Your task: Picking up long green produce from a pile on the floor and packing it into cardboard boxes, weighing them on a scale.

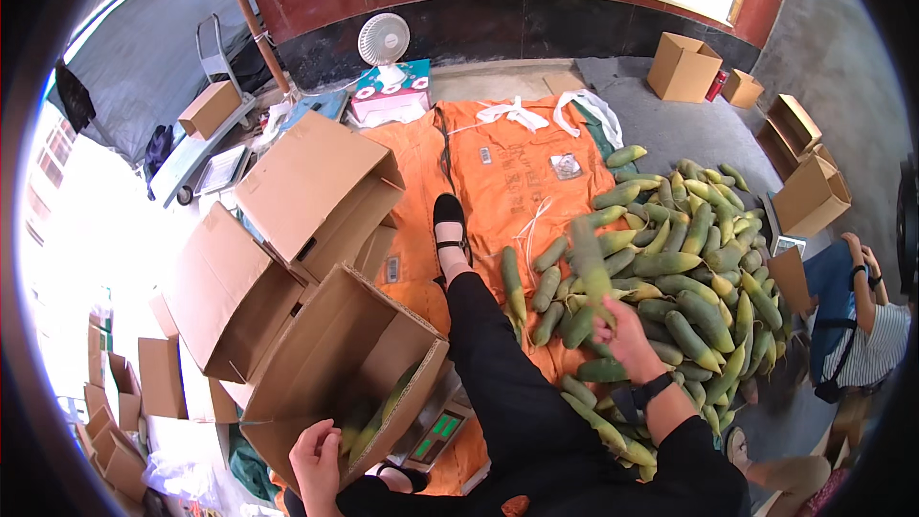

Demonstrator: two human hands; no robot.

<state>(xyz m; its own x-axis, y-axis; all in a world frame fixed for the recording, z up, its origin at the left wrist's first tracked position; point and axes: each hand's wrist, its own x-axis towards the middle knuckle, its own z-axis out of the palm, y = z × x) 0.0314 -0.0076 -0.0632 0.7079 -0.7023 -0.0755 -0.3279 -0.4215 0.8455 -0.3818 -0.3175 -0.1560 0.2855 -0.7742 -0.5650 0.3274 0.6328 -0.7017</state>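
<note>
A green radish (591, 254), smeared by motion, is upright in my right hand (627, 337), which is closed round its lower end above the left side of a large heap of green radishes (689, 287). My left hand (319, 455) has its fingers curled at the near rim of an open cardboard box (330, 373). A few radishes (369, 426) lie in the bottom of that box, partly hidden by its wall. The box stands on a scale with a lit green display (440, 429).
Empty cardboard boxes (316, 182) stack beyond the open one. My foot (450, 225) is on orange sacking (517, 163). A white fan (384, 38) stands at the back, a hand trolley (196, 134) at far left. Another person (866, 335) sits at right, near more boxes (812, 193).
</note>
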